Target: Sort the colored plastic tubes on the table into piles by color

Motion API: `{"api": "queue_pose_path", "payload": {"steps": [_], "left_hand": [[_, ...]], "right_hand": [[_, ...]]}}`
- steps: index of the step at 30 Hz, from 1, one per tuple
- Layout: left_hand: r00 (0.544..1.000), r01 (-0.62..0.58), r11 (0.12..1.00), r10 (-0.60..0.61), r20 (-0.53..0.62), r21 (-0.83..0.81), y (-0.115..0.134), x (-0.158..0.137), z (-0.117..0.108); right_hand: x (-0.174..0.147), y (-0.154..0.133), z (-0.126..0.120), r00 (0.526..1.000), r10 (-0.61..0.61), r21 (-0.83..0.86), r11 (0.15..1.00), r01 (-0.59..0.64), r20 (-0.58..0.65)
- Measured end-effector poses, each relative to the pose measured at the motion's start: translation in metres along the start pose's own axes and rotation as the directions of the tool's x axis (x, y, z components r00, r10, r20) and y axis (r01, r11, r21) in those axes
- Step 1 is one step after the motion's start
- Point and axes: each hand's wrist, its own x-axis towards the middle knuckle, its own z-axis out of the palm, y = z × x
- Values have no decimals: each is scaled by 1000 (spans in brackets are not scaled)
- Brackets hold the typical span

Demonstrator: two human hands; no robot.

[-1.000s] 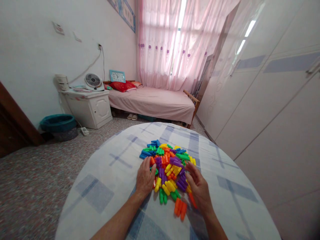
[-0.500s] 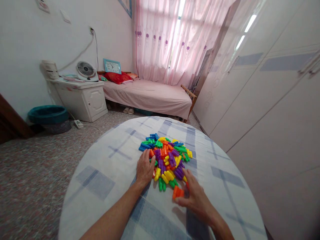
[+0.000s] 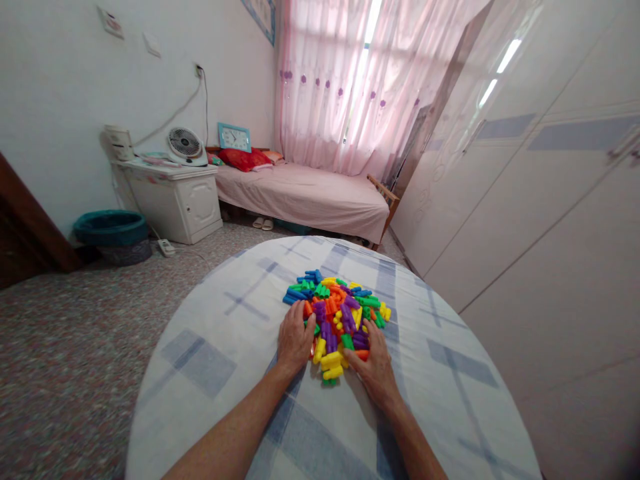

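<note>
A heap of plastic building pieces (image 3: 331,308), shaped like short joined tubes in orange, purple, yellow, green and blue, lies on the round table. At its left edge rests my left hand (image 3: 296,339), thumb apart from the fingers, touching the pieces there. My right hand (image 3: 376,360) cups the near right side of the heap with its fingers spread. An orange piece (image 3: 361,355) and a green piece (image 3: 347,342) lie between its thumb and fingers, not visibly gripped. Yellow pieces (image 3: 331,363) sit at the near edge, between the hands.
A white and blue checked cloth (image 3: 200,393) covers the table. Beyond it stand a bed (image 3: 310,193), a white cabinet (image 3: 200,207) with a fan (image 3: 186,145), and a teal-lined bin (image 3: 113,230). White wardrobes (image 3: 530,227) run along the right.
My right hand has moved inward against the heap, and the near orange and green pieces have shifted in with it. My left hand stays at the left edge. The view has shifted slightly.
</note>
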Motion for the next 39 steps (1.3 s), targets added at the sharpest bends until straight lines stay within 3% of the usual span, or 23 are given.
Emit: {"api": "queue_pose_path", "payload": {"steps": [3,6,9,16,21,23,25,27,29,39], "left_hand": [[1000,-5,1000,5,-13,-6,0,-1,0],[1000,-1,1000,1,-11,-6,0,-1,0],[1000,2,1000,-2,-2,-1,0,0,-1],[999,-15,1000,14,-31,-23,-1,-1,0],[1000,13,998,-15,-25,-59,-1,0,1],[999,31,996,-34,-31,-84,-2,1,1],[997,48,992,-54,-59,-113,-2,2,1],[994,58,989,-71,-87,-139,-3,3,1],[994,52,987,-65,-83,-150,-5,3,1],[1000,6,996,-6,6,-92,-6,6,-2]], "right_hand": [[-12,-10,-9,995,-93,-73,993,91,-31],[-24,-28,-16,961,-264,-147,951,274,81],[-28,-41,-14,939,-309,-218,916,336,149],[-12,-33,-2,968,-241,-288,925,249,63],[-7,-15,-11,974,-224,-151,964,219,-20],[-5,-2,-17,989,-116,-45,993,113,-96],[-3,15,-21,986,74,39,997,-69,-147],[-3,29,-23,952,262,78,965,-252,-157],[-4,39,-24,926,351,86,936,-342,-141],[-4,32,-22,971,227,-37,972,-230,-76]]}}
